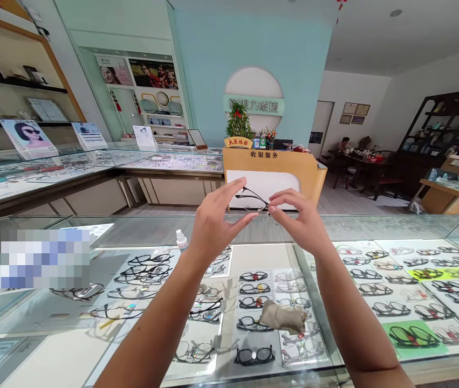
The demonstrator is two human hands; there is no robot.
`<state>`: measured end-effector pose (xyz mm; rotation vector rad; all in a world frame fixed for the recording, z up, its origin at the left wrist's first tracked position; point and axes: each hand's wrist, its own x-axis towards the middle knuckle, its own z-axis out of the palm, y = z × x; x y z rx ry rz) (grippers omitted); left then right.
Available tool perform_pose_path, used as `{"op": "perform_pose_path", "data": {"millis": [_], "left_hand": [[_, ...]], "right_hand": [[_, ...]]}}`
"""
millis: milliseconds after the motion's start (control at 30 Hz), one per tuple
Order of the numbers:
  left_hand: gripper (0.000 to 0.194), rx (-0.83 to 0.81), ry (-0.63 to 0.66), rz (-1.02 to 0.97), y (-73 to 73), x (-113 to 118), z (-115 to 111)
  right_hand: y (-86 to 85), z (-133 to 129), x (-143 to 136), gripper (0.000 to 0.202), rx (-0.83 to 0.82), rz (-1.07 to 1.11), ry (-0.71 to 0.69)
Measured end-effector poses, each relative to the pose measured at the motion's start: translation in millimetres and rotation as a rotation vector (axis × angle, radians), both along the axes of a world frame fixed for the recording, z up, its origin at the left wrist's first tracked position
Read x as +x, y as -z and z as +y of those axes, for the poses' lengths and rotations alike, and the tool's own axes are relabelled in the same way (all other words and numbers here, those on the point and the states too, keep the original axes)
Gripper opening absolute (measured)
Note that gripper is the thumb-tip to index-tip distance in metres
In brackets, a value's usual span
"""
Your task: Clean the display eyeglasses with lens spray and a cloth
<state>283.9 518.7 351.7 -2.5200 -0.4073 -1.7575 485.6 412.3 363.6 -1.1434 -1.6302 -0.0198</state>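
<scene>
A thin, dark-framed pair of eyeglasses (255,196) is held up between my hands, above the far edge of the glass counter. My right hand (300,218) pinches it at one end, thumb and fingertips together. My left hand (215,221) spans its other side, fingertips by the temple tips and thumb against the lower part of the frame. Part of the frame is hidden by my fingers. Below, on the counter, lies a crumpled beige cloth (283,317). Just beyond my left forearm stands a small white spray bottle (181,241).
Rows of eyeglasses fill the glass display counter (265,256) beneath my arms. Dark sunglasses (254,355) lie near its front. Across the aisle stands a wooden cashier desk (314,175) with a plant (237,124). More showcases (164,161) run along the left. A person (344,144) sits far right.
</scene>
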Motion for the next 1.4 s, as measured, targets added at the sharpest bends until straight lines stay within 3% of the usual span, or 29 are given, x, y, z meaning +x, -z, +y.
{"op": "perform_pose_path", "data": {"millis": [300,667,867,967,1033,1133,1200,1300,1400], "left_hand": [[0.057,-0.085,0.022,0.05,-3.2,-2,-5],[0.063,-0.392,0.403,-0.008,0.3,-2,2],[0.065,-0.47,0.502,-0.029,1.8,-2,0],[0.072,-0.464,0.45,-0.065,2.6,-3,-8],[0.069,-0.44,0.293,-0.23,7.8,-5,-19],[0.032,-0.48,0.059,-0.462,24.3,-10,-44],[0.022,-0.634,0.06,-0.44,36.6,-13,-62],[0.03,-0.913,0.15,-0.423,49.2,-19,-80],[0.036,-1.061,0.173,-0.521,58.3,-26,-84]], "right_hand": [[-0.2,1,7,0.016,-0.062,-0.068,-0.072],[0.4,3,5,0.022,-0.213,0.06,-0.23],[4.2,6,-2,0.029,-0.232,0.117,-0.287],[7.0,8,-5,0.029,-0.175,0.124,-0.254],[9.2,9,-7,0.027,-0.124,0.111,-0.206],[14.3,11,-14,0.022,-0.045,0.053,-0.144],[20.0,12,-25,0.019,-0.005,0.002,-0.123],[33.4,13,-52,0.017,0.025,-0.08,-0.07],[52.7,12,-82,0.02,0.06,-0.158,0.032]]}}
